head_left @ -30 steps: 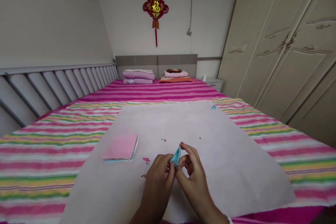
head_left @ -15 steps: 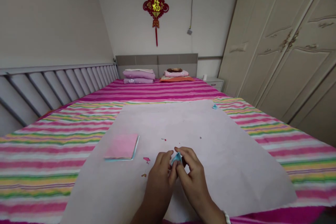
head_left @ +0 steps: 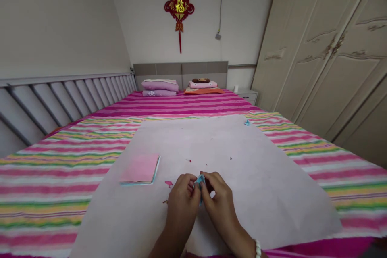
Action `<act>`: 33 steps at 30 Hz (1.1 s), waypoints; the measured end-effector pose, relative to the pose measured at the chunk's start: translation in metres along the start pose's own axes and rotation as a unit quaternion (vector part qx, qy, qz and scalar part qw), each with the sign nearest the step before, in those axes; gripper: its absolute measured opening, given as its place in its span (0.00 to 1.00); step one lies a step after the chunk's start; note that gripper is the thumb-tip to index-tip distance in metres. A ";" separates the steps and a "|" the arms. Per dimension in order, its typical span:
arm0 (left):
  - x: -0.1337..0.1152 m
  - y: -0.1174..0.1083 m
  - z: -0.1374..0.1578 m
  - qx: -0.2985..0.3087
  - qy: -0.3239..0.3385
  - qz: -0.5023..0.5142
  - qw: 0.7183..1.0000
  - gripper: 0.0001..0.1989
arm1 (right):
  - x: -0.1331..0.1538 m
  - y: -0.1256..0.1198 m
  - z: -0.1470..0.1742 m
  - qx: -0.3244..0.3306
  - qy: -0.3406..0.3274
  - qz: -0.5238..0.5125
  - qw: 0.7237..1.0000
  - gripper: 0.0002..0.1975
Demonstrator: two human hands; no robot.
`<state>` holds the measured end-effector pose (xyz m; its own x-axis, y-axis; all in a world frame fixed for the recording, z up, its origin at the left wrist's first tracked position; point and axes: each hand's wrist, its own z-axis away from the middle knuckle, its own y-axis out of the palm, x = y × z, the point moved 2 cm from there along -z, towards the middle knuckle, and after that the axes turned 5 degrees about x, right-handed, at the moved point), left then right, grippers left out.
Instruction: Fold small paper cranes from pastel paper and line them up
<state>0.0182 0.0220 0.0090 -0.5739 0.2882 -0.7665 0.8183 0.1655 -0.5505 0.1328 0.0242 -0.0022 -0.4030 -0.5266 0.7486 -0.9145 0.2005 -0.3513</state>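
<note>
A small piece of folded blue paper [head_left: 200,179] is pinched between my two hands, low in the middle of the view. My left hand [head_left: 183,195] grips its left side, the thumb against the paper and the fingers curled. On the other side my right hand [head_left: 218,193] holds it with thumb and index finger, a white beaded bracelet [head_left: 258,248] round that wrist. Part of the paper hangs down between the thumbs. My fingers hide the rest of its shape. Beneath both hands lies a large white sheet [head_left: 272,193].
Left of my hands rests a stack of square paper [head_left: 140,168], pink on top. A small folded blue paper piece [head_left: 247,122] lies at the sheet's far right corner. Striped bedding [head_left: 54,169] surrounds the sheet. A metal rail [head_left: 69,88] runs along the left, a wardrobe [head_left: 326,56] along the right.
Both hands have shifted slightly left with the blue paper. The paper has turned in my fingers, and a strip of it now shows below my thumbs.
</note>
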 end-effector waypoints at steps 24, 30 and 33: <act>0.015 -0.007 0.003 0.151 0.139 0.019 0.979 0.29 | -0.019 -0.001 -0.007 0.086 0.242 -0.336 0.906 0.03; 0.016 -0.006 0.004 0.162 0.138 0.025 0.977 0.33 | -0.016 -0.003 -0.008 0.086 0.240 -0.285 0.924 0.04; 0.019 -0.005 0.006 0.154 0.133 0.028 0.979 0.30 | -0.017 -0.003 -0.008 0.100 0.242 -0.309 0.914 0.04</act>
<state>0.0032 0.0207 -0.0049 -0.4663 0.5300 -0.7083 0.7766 -0.1381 -0.6146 0.1418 0.0390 -0.0093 0.1757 -0.0505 0.9831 -0.9678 -0.1918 0.1631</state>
